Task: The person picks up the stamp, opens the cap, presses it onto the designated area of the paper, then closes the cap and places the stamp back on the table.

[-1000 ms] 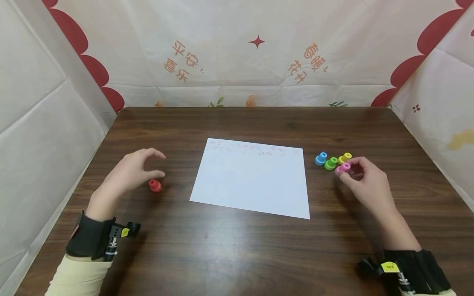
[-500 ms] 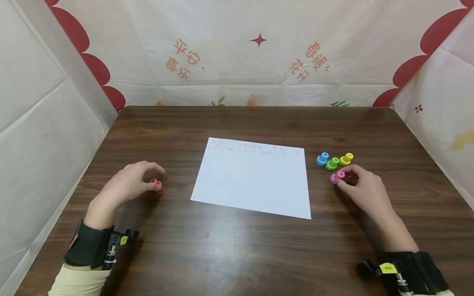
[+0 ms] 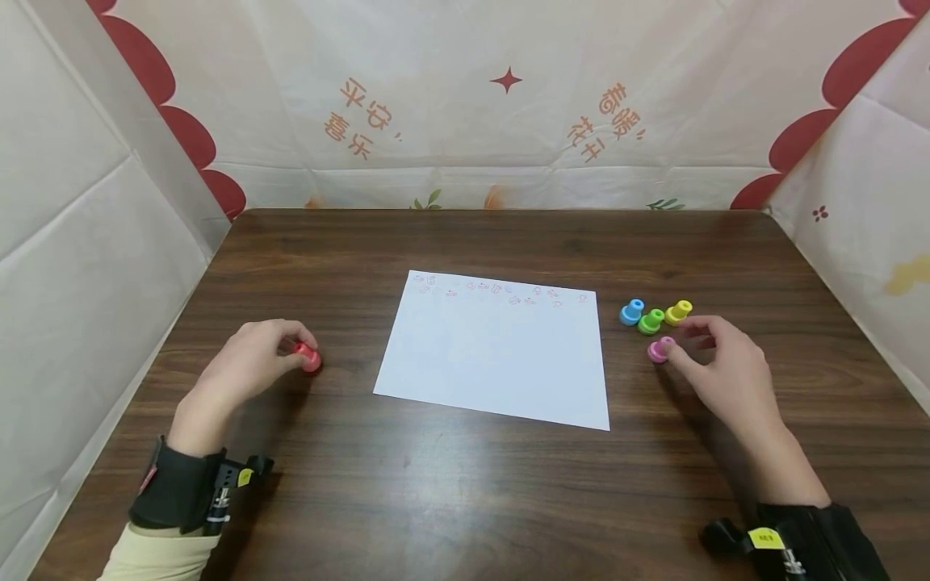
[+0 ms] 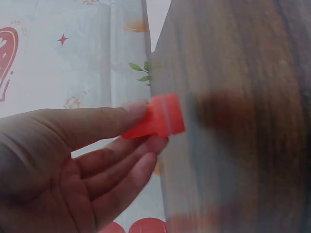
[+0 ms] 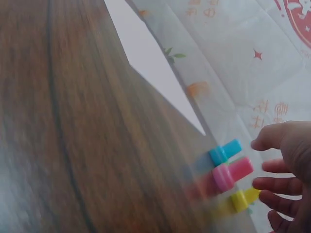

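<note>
On the left of the table, my left hand [image 3: 250,363] pinches a red stamp [image 3: 310,357] by its narrow handle. In the left wrist view the thumb presses one side of the red stamp [image 4: 165,116] and the fingertips the other, its wide capped end facing the wood. At the right, a pink stamp [image 3: 659,349] stands on its base. My right hand [image 3: 730,371] is beside it, thumb and fingers spread. The right wrist view has a gap between those fingers and the pink stamp [image 5: 226,177]. Blue [image 3: 631,312], green [image 3: 651,322] and yellow stamps [image 3: 678,312] stand just behind.
A white sheet of paper [image 3: 494,355] lies mid-table, with small red prints along its far edge. The dark wooden table [image 3: 436,484] is bordered by a patterned white cloth [image 3: 450,105] at the back and both sides.
The left thumb and fingers have closed on the red stamp. My right hand moved the pink stamp toward me, away from the others, then let go and drew slightly back.
</note>
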Motion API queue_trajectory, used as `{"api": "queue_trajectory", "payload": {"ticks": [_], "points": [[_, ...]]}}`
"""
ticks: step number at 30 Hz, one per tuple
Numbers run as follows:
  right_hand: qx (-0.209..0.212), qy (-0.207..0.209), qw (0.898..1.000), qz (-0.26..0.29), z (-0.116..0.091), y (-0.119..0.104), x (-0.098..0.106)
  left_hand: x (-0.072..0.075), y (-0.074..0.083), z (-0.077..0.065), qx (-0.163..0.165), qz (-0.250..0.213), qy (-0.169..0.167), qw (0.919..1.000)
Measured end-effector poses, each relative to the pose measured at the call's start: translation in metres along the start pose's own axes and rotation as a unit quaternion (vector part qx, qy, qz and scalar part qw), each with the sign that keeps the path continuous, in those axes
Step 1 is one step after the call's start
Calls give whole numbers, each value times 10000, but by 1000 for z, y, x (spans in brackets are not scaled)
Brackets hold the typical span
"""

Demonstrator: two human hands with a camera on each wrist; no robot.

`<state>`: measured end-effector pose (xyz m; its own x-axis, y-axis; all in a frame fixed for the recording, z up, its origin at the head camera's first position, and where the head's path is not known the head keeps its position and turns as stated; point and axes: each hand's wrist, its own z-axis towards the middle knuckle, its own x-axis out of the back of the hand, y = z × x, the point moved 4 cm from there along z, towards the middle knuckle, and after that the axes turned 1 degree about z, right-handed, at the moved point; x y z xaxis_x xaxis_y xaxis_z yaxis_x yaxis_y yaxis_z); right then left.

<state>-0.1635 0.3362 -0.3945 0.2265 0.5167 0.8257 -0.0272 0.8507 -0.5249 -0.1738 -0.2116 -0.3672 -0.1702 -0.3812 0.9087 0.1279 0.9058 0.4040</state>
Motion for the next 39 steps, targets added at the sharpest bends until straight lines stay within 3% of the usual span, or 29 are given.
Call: {"api": "queue_trajectory", "payload": {"ticks": [6, 11, 17, 21, 25, 28, 32, 39], "points": [[449, 765, 9957, 280, 0, -32, 9, 9, 20, 0, -358, -423, 515, 9971], [1050, 860, 9887, 632, 3, -73, 5, 11, 47, 4, -639, -1110, 758, 9889], [1917, 461, 9784, 624, 3, -119, -14, 0, 81, 8, -924, -1881, 726, 9751], [2119, -21, 9753, 620, -2, -143, -30, -13, 102, 10, -1028, -2354, 549, 9649], [2298, -561, 9690, 714, -9, -163, -45, -31, 119, 12, -1164, -2935, 260, 9485], [2421, -859, 9628, 832, -15, -173, -53, -43, 128, 14, -1248, -3274, 65, 9366], [2484, -1221, 9542, 1135, -19, -182, -62, -58, 136, 16, -1315, -3511, -79, 9270], [2636, -1443, 9404, 1591, -24, -189, -74, -75, 146, 19, -1435, -3711, -303, 9169]]}}
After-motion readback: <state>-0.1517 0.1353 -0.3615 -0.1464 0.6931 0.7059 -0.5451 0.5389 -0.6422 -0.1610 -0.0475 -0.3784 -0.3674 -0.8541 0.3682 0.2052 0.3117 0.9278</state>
